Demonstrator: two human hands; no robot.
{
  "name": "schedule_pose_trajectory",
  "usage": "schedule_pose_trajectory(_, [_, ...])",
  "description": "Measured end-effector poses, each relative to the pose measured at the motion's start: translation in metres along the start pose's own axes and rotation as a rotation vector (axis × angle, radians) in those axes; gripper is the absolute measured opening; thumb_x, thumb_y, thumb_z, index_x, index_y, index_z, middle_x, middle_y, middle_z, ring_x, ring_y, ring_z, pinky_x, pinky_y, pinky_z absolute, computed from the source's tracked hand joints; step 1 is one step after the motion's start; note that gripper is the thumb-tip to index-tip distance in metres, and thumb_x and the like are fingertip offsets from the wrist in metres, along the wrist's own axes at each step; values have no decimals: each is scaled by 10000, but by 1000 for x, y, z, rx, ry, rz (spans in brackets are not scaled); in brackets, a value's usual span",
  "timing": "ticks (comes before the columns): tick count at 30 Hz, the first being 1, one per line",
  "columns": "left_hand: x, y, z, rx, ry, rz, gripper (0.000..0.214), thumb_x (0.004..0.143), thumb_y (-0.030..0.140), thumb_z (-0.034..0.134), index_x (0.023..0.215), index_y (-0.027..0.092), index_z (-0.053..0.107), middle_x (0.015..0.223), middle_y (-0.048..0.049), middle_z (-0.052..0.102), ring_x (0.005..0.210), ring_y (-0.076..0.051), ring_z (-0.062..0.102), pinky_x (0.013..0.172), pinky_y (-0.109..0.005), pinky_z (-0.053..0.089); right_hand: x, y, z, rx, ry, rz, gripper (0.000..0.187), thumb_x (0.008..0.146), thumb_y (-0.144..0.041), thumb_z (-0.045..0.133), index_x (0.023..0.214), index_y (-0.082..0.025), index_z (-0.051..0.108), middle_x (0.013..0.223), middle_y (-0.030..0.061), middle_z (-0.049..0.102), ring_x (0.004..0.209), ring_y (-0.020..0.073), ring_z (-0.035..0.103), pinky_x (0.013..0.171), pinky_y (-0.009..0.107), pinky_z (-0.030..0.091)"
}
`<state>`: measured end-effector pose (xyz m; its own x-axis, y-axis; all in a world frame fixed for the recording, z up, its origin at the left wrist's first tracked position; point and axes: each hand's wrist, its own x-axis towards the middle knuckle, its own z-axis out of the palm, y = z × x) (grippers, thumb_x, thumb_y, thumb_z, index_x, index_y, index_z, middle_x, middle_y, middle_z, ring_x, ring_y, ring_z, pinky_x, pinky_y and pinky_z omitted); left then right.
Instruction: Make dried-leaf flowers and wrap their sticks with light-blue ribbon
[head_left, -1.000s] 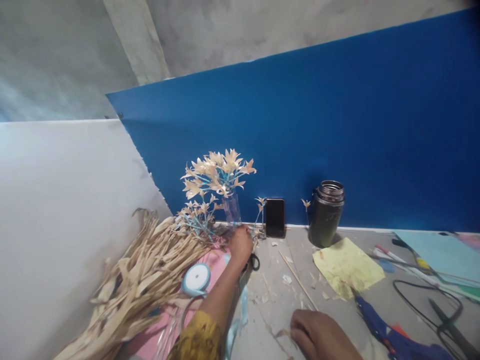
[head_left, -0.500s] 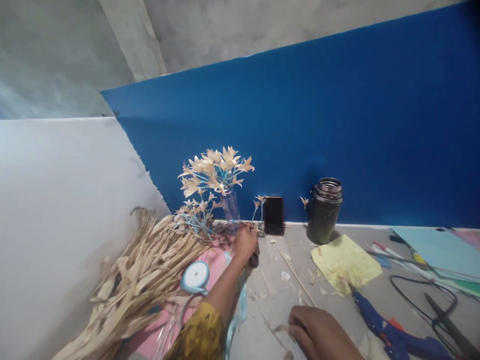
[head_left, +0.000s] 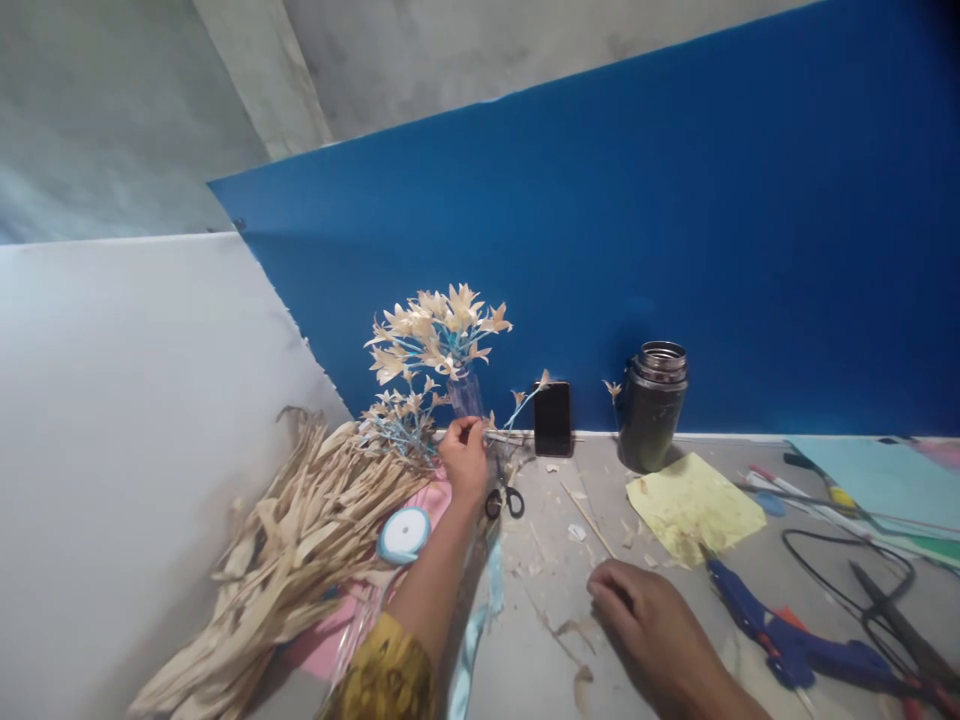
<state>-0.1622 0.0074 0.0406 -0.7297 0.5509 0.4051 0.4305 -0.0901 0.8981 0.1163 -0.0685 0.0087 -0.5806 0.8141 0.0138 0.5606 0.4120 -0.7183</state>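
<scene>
My left hand (head_left: 463, 458) is raised in front of a clear vase (head_left: 466, 396) of cream dried-husk flowers (head_left: 442, 325). Its thumb and fingers pinch a thin flower stem, mostly hidden by the fingertips. Just right of them, a blue-stemmed flower sprig (head_left: 523, 402) leans in front of a dark phone (head_left: 553, 420). Black-handled scissors (head_left: 504, 500) lie below, beside my left wrist. Curled on the table at lower right is my right hand (head_left: 649, 625), closed, its fingertips and anything inside them hidden. A thin stick (head_left: 589, 520) lies beyond it.
Dry husks (head_left: 292, 560) are heaped on the left beside a ribbon roll (head_left: 405, 535). A dark flask (head_left: 652, 410) stands at the back, near yellow paper (head_left: 694, 508). On the right lie a blue glue gun (head_left: 787, 635) and a looped cable (head_left: 795, 560). Husk scraps litter the table.
My left hand has moved left and slightly up from beside the sprig, and the scissors show more fully. The blue-stemmed sprig now tilts right across the phone. My right hand stays closed on the table.
</scene>
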Motion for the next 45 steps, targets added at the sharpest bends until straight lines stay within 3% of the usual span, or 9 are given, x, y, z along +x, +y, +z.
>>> schedule_pose_trajectory(8, [-4,27,-6,70,36,195,124,821,230,561,788,202,677,890,-54,683,918,-203,616,928,-324,452,4,7,3,-1,5,-22,283,902,-355,425,748,-219,620,750,46,703,721,217,624,691,322,415])
schedule_pose_trajectory(12, [-25,54,-17,-69,45,221,140,850,284,576,843,193,683,863,-43,678,829,-176,613,817,-288,479,7,6,-1,205,122,10,313,882,-441,486,817,-202,677,780,64,721,746,235,629,701,336,459])
schedule_pose_trajectory(16, [-62,79,-22,-353,-79,25,164,818,331,652,855,172,670,646,26,573,555,-104,480,540,-219,395,4,-1,-5,576,232,60,547,842,-554,591,1239,-182,647,1166,125,712,725,198,613,682,334,498])
schedule_pose_trajectory(19, [-87,93,-23,-466,-196,-45,158,820,325,669,850,170,663,586,52,507,489,-78,396,468,-197,322,-2,-11,-9,797,162,57,645,819,-639,618,1261,-170,645,1167,151,708,583,137,528,535,279,418])
schedule_pose_trajectory(23, [-110,104,-26,-440,-192,100,95,842,272,660,814,181,673,748,-12,601,644,-112,534,540,-205,416,-10,-20,-8,1040,-8,41,706,845,-733,516,1176,-134,687,1021,176,733,450,77,380,436,240,236])
schedule_pose_trajectory(26, [-123,107,-28,-401,-190,176,82,853,243,654,796,191,684,838,-34,627,713,-129,573,557,-207,453,-12,-22,1,971,-26,-5,646,802,-679,625,1201,-172,656,1059,140,716,475,84,426,460,251,327])
schedule_pose_trajectory(32, [-147,112,-36,-564,-306,117,41,850,185,666,813,183,684,822,-11,599,594,-91,542,490,-200,468,-11,-23,11,619,283,70,335,715,-454,728,699,-235,474,560,-68,443,527,124,435,507,233,384])
schedule_pose_trajectory(39, [-166,121,-51,-628,-293,197,116,861,104,645,801,189,694,804,-7,594,651,-104,595,575,-218,517,-24,-33,-5,599,47,-231,422,906,-583,524,861,-190,673,630,-12,544,566,144,504,536,249,416])
schedule_pose_trajectory(45, [-171,120,-69,-601,-248,276,94,867,126,665,823,202,699,826,-26,618,710,-134,612,590,-235,533,-23,-36,-3,343,268,-397,327,924,-447,586,750,-217,740,684,39,635,649,180,590,612,272,487])
